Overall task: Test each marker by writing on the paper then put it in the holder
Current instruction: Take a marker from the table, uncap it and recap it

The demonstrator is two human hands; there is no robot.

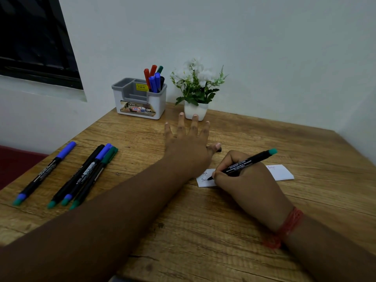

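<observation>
- A plain study or office corner, by the look of it: a wood-grain desk (234, 220) pushed into the meeting of two bare pale walls (244, 37)
- A grey and white desk organiser (140, 102), price sticker on it, holds markers
- A small potted plant (196, 92) with white flowers stands just beside it
- A dark window (34, 37) at upper left

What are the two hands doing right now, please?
Left hand: open, fingers spread, flat on the table beside the paper.
Right hand: closed around a marker, tip on the paper.
</observation>
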